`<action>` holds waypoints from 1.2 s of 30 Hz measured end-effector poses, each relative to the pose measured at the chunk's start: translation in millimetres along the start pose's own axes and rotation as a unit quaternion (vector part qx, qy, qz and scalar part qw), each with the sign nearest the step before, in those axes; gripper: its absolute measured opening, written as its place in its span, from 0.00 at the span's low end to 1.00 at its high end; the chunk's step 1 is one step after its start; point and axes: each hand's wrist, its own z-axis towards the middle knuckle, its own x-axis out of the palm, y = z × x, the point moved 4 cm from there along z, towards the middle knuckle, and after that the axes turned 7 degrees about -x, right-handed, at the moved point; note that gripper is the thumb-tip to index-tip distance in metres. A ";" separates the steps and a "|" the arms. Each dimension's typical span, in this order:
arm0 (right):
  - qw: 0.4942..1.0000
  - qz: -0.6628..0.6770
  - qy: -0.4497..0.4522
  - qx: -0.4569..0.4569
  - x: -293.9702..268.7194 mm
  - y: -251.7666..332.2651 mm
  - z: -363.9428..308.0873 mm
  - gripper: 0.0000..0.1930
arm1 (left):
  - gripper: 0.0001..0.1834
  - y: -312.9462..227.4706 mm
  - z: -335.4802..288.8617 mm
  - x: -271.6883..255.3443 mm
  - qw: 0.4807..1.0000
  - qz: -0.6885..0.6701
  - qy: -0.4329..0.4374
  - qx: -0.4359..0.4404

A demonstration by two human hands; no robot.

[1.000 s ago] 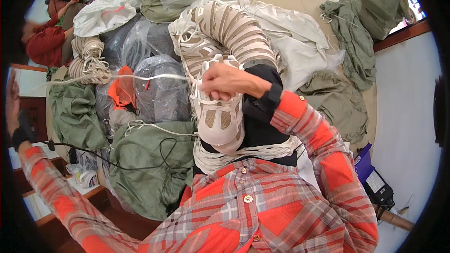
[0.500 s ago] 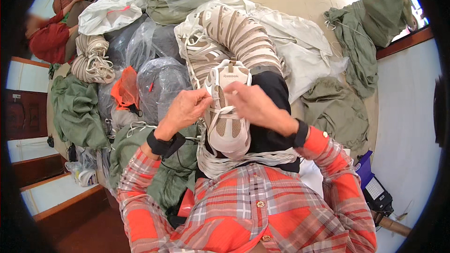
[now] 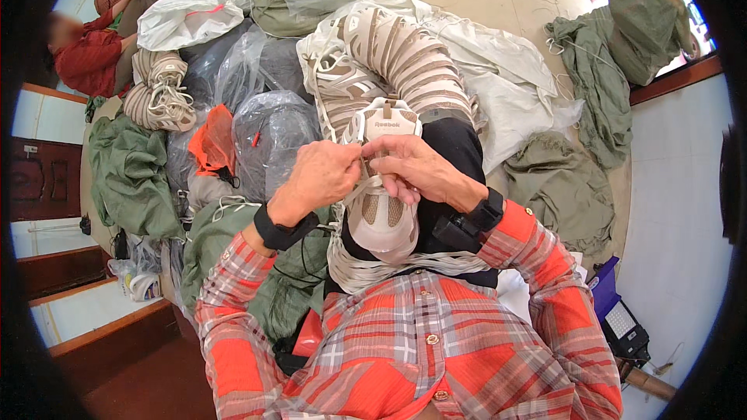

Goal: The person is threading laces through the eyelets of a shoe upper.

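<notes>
A cream and tan sneaker upper (image 3: 379, 227) lies over my lap, toe toward me, with a pale shoelace (image 3: 373, 184) across its front. My left hand (image 3: 323, 175) is closed in a pinch on the lace at the upper's left edge. From the right, my right hand (image 3: 416, 167) reaches over the tongue (image 3: 389, 115). Its thumb and forefinger close on the lace beside my left fingertips, its other fingers curled; the exact pinch point is partly hidden. A bundle of loose laces (image 3: 362, 274) rests across my lap below the toe.
Beyond the upper, a curved stack of matching uppers (image 3: 412, 54) lies on white sacking (image 3: 498, 85). Plastic-wrapped bundles (image 3: 272, 140), an orange bag (image 3: 212, 140) and green sacks (image 3: 132, 179) crowd the left. Another person (image 3: 85, 58) sits at far left. A green cloth (image 3: 560, 187) lies right.
My right hand has moved left and down across the upper, and its fingertips now meet my left hand's at the lace. My left hand has shifted slightly right. The view has shifted a little.
</notes>
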 end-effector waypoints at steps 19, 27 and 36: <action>0.851 -0.064 -0.465 -0.235 -200.1 40.8 -128.4 0.08 | 0.13 5.3 -53.0 -58.3 0.488 -0.872 -0.032 0.012; 0.799 0.376 -0.318 -0.346 -251.4 8.3 -148.9 0.05 | 0.21 14.8 -54.8 -32.2 0.315 -0.942 -0.106 -0.055; 0.695 0.219 -0.434 -0.530 -297.1 70.3 -306.6 0.17 | 0.18 -11.0 -62.7 24.2 0.522 -0.771 0.101 -0.351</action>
